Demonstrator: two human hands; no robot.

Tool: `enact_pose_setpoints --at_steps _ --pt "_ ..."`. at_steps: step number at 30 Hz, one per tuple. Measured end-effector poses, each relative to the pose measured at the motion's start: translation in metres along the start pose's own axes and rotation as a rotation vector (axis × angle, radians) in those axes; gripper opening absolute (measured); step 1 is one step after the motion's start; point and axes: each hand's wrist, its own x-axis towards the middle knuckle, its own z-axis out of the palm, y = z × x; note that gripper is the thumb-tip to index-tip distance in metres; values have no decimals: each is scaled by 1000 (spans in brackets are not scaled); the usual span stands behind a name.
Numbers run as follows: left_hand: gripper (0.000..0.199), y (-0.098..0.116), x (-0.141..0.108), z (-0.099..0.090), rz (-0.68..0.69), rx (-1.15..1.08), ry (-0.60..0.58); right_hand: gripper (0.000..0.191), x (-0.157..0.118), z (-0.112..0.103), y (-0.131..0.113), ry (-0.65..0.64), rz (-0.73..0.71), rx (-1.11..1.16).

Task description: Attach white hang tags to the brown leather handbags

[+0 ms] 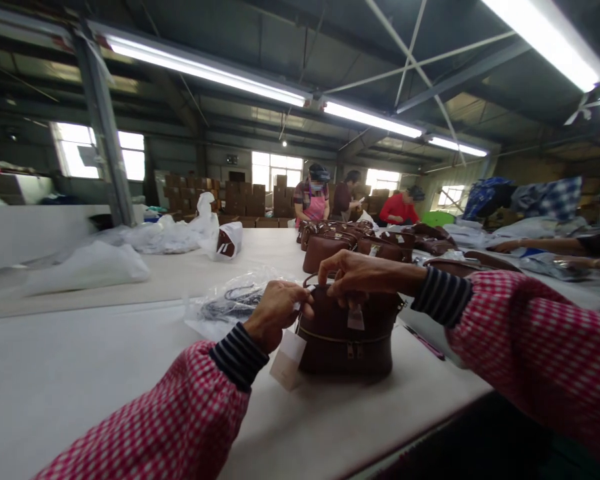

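Note:
A dark brown handbag (345, 347) stands upright on the white table in front of me, its zipper pulls facing me. At its upper left corner my left hand (280, 310) has its fingers closed in a pinch; what they hold is too small to name. A white paper tag (288, 360) hangs just below that hand, against the bag's side. My right hand (363, 273) reaches over the bag's top from the right, fingers bent and closed near the handle, their grip partly hidden. A clear plastic strip (356, 317) hangs on the bag's front beneath this hand.
Behind the bag stand several more brown handbags (325, 250). A clear plastic bag with dark straps (237, 300) lies to the left, white wrapping (165, 233) farther back. A slim dark pink-edged tool (425, 341) lies at right. Co-workers (313, 200) stand across the table.

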Motion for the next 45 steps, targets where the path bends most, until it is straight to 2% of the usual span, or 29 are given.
enact_pose_setpoints --at_steps 2,5,9,15,21,25,28,32,36,39,43,45 --pt "18 2 -1 -2 24 23 -20 15 -1 -6 1 95 -79 -42" --pt "16 7 -4 -3 36 56 -42 17 3 -6 3 217 -232 -96" --pt "13 15 -7 -3 -2 81 -47 18 15 6 11 200 -407 -180" --pt "12 28 -2 -4 -89 114 -54 12 21 18 19 306 -551 -407" --pt "20 37 3 -2 -206 171 -70 13 17 30 29 431 -530 -614" --pt "20 37 1 -1 -218 145 -70 14 19 41 33 524 -505 -723" --pt "21 35 -1 -2 -220 121 -70 20 20 45 29 511 -460 -875" --pt "19 33 0 -1 -228 119 -87 18 18 51 21 490 -417 -1011" --pt "16 30 6 1 -163 168 -85 19 20 58 16 529 -425 -1006" --pt "18 30 8 0 -86 227 -54 22 25 58 15 510 -433 -949" --pt "19 34 6 -1 -34 297 -71 24 26 47 18 456 -451 -822" --pt "20 37 5 -2 -54 305 -90 31 24 38 20 431 -479 -742"
